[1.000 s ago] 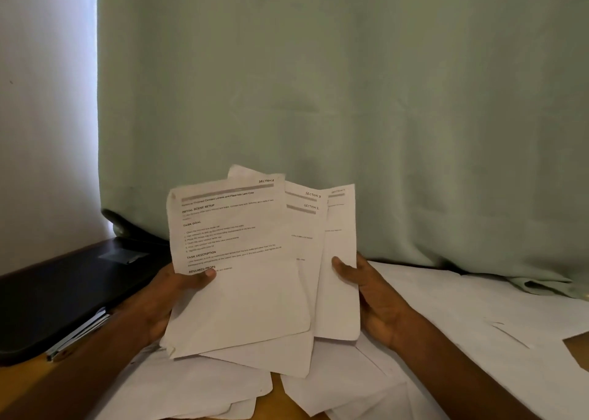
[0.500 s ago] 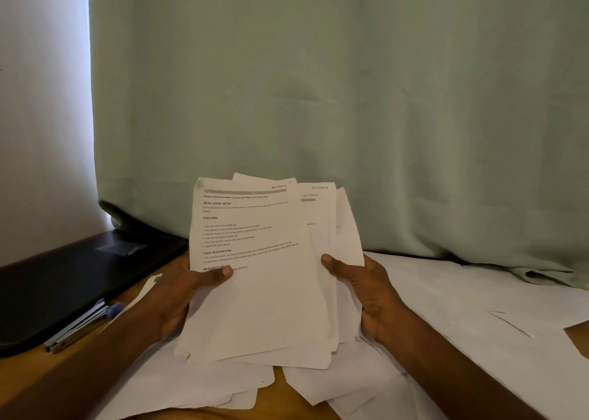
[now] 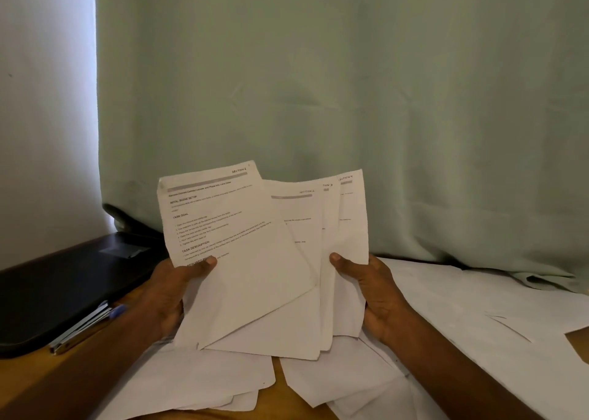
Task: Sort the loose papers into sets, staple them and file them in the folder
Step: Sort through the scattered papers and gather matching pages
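Observation:
I hold a fan of several printed sheets (image 3: 255, 260) upright in front of me, their corners marked Section 1, 2, 3 and 4. My left hand (image 3: 172, 292) grips the left edge, thumb across the front sheet. My right hand (image 3: 369, 289) grips the right edge, thumb on the rear sheets. More loose papers (image 3: 197, 378) lie on the wooden table below, and others (image 3: 478, 324) spread to the right. A black folder (image 3: 63, 279) lies flat at the left. A slim metal stapler (image 3: 79, 330) rests against its front edge.
A pale green curtain (image 3: 350, 101) hangs close behind the table, its hem pooling on the papers at the right. A white wall (image 3: 44, 117) is at the left. Bare wood (image 3: 19, 375) shows at the near left corner.
The sheets were squared closer together half a second ago; now they are fanned wide again, so the section labels show. Both hands kept their grip.

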`<move>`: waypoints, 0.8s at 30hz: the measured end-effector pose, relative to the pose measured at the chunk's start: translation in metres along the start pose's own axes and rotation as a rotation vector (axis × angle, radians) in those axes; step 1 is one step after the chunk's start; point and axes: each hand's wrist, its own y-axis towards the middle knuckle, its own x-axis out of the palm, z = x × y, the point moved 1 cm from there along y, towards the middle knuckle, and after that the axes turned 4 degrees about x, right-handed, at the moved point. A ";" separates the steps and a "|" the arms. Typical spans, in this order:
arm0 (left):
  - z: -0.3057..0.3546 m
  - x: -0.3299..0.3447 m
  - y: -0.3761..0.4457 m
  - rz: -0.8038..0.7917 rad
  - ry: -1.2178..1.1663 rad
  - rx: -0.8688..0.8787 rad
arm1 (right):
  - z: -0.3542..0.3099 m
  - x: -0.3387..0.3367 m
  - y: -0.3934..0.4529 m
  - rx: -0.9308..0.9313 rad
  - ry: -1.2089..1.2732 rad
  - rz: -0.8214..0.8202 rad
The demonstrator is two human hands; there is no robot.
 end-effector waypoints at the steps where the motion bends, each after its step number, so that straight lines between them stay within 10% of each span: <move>1: 0.000 -0.001 0.000 0.004 -0.009 -0.007 | 0.000 -0.001 0.000 0.009 0.002 -0.001; 24: 0.011 -0.002 -0.002 0.048 -0.008 0.015 | -0.009 -0.026 0.015 -0.082 -0.203 0.172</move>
